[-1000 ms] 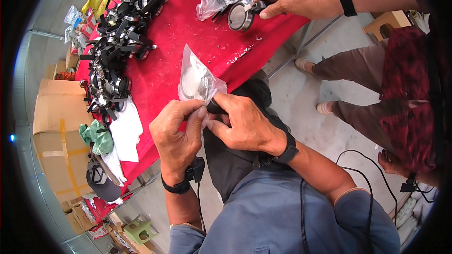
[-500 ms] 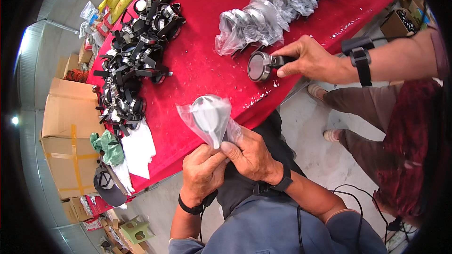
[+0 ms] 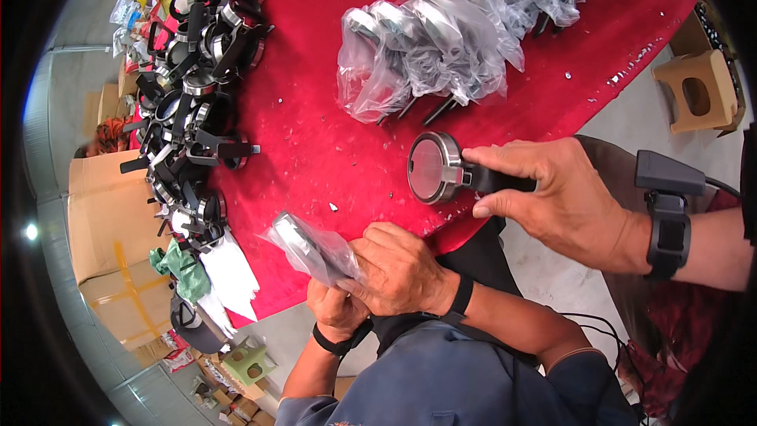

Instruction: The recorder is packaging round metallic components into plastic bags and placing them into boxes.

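In both my hands is a bagged round metal piece (image 3: 303, 246) inside clear plastic, tilted up to the left over the table's near edge. My left hand (image 3: 337, 309) is closed at the bag's lower end, its fingers partly hidden. Over the bag's right side, my right hand (image 3: 404, 270) is closed with curled fingers, its thumb pressing the plastic. To the right, another person's hand (image 3: 564, 189) grips the black handle of an unwrapped round metal piece (image 3: 430, 172), which resembles a portafilter, above the red cloth.
A red-covered table (image 3: 307, 110) carries a heap of unwrapped black-handled pieces (image 3: 193, 102) at left and a row of bagged ones (image 3: 434, 39) at the back. White sheets (image 3: 230, 276) and a green cloth (image 3: 183, 270) lie at the left corner, beside a large carton (image 3: 110, 221).
The bagged piece has swung left and turned more edge-on in my hands, which have shifted slightly left. The other person's hand and metal piece appear lower and larger. The whole view has shifted.
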`<state>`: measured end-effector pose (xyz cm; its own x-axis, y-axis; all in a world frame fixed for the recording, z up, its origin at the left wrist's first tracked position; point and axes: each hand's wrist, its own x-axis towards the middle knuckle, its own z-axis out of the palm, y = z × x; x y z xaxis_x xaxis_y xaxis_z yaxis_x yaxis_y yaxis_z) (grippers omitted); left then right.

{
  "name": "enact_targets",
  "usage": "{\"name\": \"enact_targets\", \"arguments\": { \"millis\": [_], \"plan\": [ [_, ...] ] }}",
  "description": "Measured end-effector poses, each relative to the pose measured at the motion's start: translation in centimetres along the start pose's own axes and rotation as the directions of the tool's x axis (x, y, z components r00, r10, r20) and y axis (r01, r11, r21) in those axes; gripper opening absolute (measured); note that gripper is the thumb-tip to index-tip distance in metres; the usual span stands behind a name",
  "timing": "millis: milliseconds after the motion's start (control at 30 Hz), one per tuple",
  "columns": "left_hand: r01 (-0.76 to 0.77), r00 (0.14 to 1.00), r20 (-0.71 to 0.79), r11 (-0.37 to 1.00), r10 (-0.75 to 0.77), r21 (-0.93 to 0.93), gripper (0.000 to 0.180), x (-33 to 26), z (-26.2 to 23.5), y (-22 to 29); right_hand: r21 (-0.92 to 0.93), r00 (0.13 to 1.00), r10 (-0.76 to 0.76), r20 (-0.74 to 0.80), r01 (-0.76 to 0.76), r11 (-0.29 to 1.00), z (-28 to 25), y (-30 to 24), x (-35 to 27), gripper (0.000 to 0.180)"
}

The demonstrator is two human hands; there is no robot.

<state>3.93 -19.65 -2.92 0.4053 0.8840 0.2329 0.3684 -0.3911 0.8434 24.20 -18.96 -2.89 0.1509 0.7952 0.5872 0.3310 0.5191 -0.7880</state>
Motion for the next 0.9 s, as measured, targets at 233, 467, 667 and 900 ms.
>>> {"name": "enact_targets", "arguments": {
  "millis": [233,467,667,900],
  "plan": [
    [-0.085,0.996,0.020,0.966,0.082,0.244,0.019,1.6,0.9,0.9,-0.009,1.000,-0.017,-0.010,0.017,1.000,0.0,0.1,0.0,0.028],
    [-0.342,0.934,0.012,0.886,0.357,0.313,0.024,2.8,1.5,4.2,0.086,0.991,0.121,-0.049,-0.116,0.990,-0.9,-1.6,0.1,0.026],
    [0.156,0.981,-0.021,0.851,-0.192,-0.501,0.049,0.0,0.1,6.2,0.234,0.938,0.345,-0.030,-0.329,0.915,-1.2,-8.2,-2.1,0.033],
    [0.210,0.976,0.101,0.692,-0.195,-0.691,0.045,-3.3,-1.3,8.3,0.330,0.890,0.454,-0.028,-0.421,0.845,1.1,-13.6,-4.5,0.048]
  ]
}}
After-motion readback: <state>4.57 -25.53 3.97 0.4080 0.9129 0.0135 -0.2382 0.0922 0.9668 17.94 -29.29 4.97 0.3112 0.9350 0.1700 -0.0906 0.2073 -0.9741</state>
